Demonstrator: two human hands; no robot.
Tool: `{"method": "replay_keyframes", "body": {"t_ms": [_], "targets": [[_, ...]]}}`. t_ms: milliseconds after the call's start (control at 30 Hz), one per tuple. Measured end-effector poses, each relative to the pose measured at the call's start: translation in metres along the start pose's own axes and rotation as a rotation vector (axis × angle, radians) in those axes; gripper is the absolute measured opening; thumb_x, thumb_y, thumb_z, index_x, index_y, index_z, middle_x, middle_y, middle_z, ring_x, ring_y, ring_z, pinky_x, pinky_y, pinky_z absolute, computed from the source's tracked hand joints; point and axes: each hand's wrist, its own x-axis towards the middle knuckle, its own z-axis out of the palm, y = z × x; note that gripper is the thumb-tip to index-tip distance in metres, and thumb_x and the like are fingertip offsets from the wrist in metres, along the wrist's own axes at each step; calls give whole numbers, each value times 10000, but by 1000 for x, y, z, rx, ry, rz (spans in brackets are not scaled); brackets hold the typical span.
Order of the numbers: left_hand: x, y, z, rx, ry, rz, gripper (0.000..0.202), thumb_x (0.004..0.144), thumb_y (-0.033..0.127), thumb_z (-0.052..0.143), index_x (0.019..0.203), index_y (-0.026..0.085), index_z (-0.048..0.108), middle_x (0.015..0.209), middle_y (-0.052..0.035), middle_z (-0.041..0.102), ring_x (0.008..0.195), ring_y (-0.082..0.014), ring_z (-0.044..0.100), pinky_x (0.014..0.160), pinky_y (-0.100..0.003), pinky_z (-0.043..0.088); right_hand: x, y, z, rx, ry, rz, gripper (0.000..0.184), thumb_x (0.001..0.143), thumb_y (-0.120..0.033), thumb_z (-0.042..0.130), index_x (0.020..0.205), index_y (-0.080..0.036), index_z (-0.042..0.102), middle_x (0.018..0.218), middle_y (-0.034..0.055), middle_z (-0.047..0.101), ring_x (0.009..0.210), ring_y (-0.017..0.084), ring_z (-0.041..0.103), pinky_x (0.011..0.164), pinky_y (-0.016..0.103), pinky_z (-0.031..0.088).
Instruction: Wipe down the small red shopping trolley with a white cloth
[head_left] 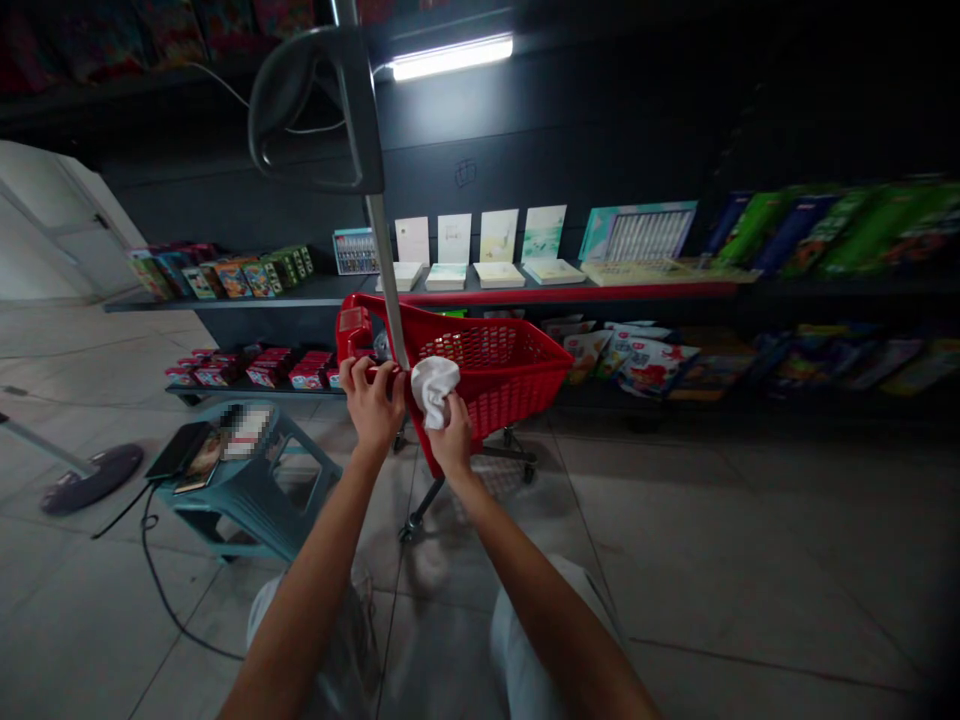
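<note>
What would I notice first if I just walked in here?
Probably the bright red shopping cart in the middle of the floor. The left hand grips its rim, and the right hand presses a white cloth against it. Behind it run dark shelves of colourful books and boxes, under a glowing light tube.
</note>
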Motion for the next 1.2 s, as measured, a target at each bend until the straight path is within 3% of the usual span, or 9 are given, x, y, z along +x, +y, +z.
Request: {"method": "replay_keyframes", "body": {"t_ms": [100,267,400,533,733,933,1000,1067,1200], "targets": [[0,-1,2,9,9,13,251,973,369,598,1128,223,731,1300,-144,521,1428,-333,328,1179,-485,365,-2,-6,-7,-54,-147,-119,280,910,-175,548,1174,-210,636,1179,106,641,1167,240,605,1011,344,494],[1,-5,1,31,23,49,261,974,375,598,1133,212,725,1308,-150,521,1439,-335,330,1205,-494,338,-4,-8,-26,-241,-462,-214,342,900,-118,575,1193,-272,661,1187,69,628,1104,220,613,909,300,521],[1,-12,-2,49,22,60,273,985,389,587,1145,215,723,1333,-149,522,1472,-335,307,1214,-496,331,3,4,-43,-361,-523,-258,440,880,-49,546,1224,-289,679,1237,64,628,1124,216,598,945,305,502],[2,-23,-6,73,30,67,283,991,405,582,1152,220,723,1350,-147,530,1483,-336,309,1222,-499,321,23,37,-70,-443,-390,-155,496,841,-8,507,1228,-257,694,1222,80,640,1112,220,592,948,305,480],[5,-32,-14,42,-35,43,303,983,419,585,1186,226,702,1412,-152,506,1521,-345,267,1226,-516,326,61,93,-125,-396,-114,45,379,867,-180,532,1202,-206,708,1138,97,672,1004,232,615,880,312,484],[3,-31,-19,40,-21,35,288,977,401,585,1173,226,701,1429,-146,500,1529,-354,257,1220,-527,339,81,156,-167,-310,307,351,459,738,-286,613,1174,-156,668,1095,116,687,1000,265,626,955,397,511],[2,-31,-20,36,-23,43,287,974,396,588,1175,226,703,1427,-146,499,1524,-355,264,1218,-529,341,83,174,-172,-308,464,439,529,698,-272,618,1213,-154,645,1190,142,660,1118,295,615,1022,430,495],[1,-30,-22,31,-29,38,293,972,393,590,1185,225,702,1436,-148,488,1524,-358,256,1205,-529,360,82,187,-170,-292,534,513,610,646,-243,629,1251,-160,621,1272,157,624,1216,313,587,1087,445,461],[-1,-28,-26,0,-65,25,313,967,397,598,1218,230,685,1473,-145,445,1540,-364,200,1167,-526,408,73,185,-140,-116,338,665,543,601,-234,659,1142,-192,635,1135,110,693,1075,290,662,1010,418,514]]}}
